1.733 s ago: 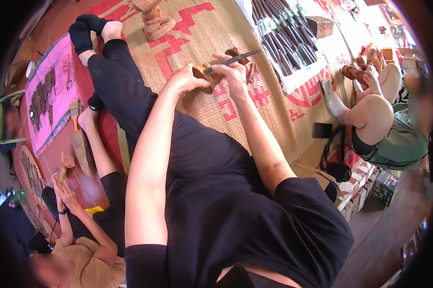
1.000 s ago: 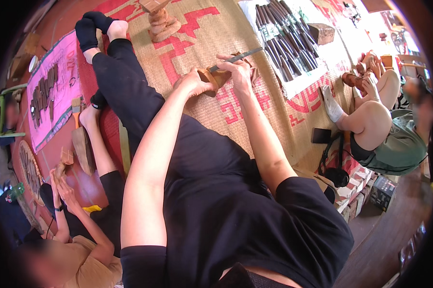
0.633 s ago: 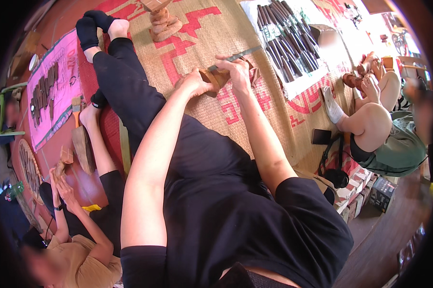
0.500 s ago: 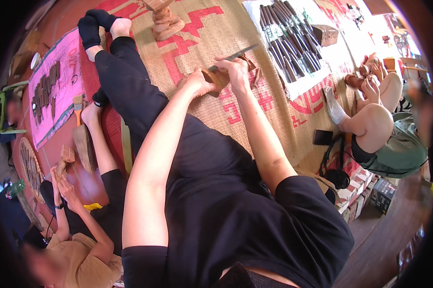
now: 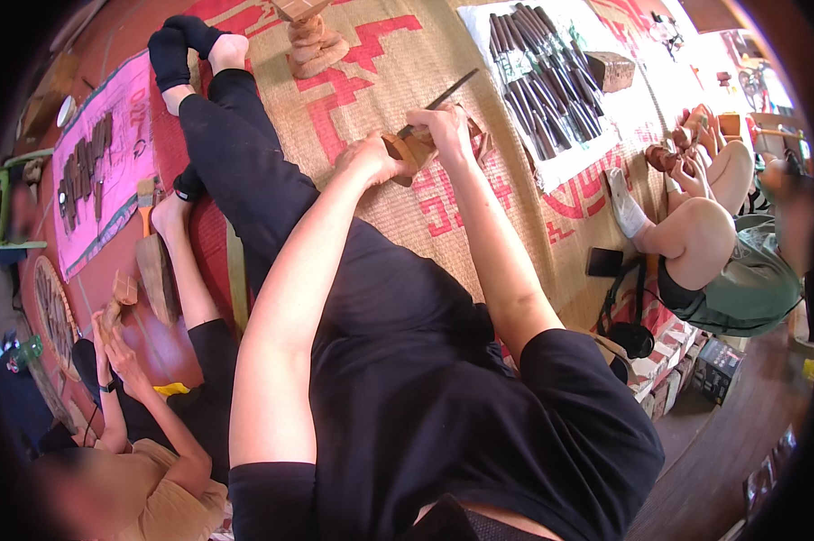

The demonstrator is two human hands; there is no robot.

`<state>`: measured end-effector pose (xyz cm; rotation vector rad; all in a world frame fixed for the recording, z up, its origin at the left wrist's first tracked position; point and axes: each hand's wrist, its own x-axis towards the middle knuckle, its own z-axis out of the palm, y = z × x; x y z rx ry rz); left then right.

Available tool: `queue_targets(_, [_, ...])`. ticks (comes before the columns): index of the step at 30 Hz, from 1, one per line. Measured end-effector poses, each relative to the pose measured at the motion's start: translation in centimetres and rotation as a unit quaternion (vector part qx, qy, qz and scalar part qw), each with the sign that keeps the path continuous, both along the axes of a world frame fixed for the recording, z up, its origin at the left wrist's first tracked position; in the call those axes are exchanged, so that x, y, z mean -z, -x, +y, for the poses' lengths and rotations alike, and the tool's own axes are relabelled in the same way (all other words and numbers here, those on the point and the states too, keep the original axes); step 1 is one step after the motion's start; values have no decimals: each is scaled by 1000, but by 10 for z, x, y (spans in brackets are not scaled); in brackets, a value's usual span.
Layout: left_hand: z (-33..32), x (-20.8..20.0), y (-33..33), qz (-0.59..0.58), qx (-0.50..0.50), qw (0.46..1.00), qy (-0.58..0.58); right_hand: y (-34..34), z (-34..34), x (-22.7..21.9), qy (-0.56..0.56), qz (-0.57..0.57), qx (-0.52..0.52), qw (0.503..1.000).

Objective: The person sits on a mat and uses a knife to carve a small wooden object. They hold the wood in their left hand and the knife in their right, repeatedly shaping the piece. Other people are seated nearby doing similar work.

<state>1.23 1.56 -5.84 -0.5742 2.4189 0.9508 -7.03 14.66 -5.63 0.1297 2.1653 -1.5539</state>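
On the woven mat (image 5: 371, 108), beyond my outstretched legs, I work on a brown piece of carved wood (image 5: 414, 155). My left hand (image 5: 369, 160) is closed around its near-left end. My right hand (image 5: 443, 133) grips a long, narrow, dark file-like tool (image 5: 454, 87). It rests against the wood and points up to the far right. The end of the tool under my right fingers is hidden, and so is part of the wood.
A white cloth with several dark-handled tools (image 5: 551, 86) lies far right, beside a wooden block (image 5: 611, 70). A carved wooden piece (image 5: 315, 50) stands at the far edge. Co-workers sit left and right holding wood. A black phone (image 5: 604, 261) lies at right.
The file-like tool has turned steeper and its face now looks darker and narrower. My right hand has shifted slightly; my left hand stays on the wood.
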Motion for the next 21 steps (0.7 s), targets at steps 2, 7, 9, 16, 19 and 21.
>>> queue_targets(2, [-1, 0, 1, -16, 5, 1000, -6, -5, -9, -8, -3, 3, -10, 1000])
queue_targets(7, [2, -15, 1, -14, 10, 1000, 3, 1, -2, 25, -110, 257, -217, 935])
queue_targets(9, [2, -18, 2, -18, 12, 1000, -1, 4, -3, 29, -97, 229, -198, 948])
queue_targets(16, [4, -5, -2, -5, 4, 1000, 2, 8, -4, 6, -9, -6, 16, 1000])
queue_targets(19, [-1, -7, 1, -9, 5, 1000, -10, 3, -8, 10, 98, -4, 29, 995])
queue_targets(21, [1, -12, 1, -14, 7, 1000, -11, -1, -6, 13, 71, 43, -6, 997])
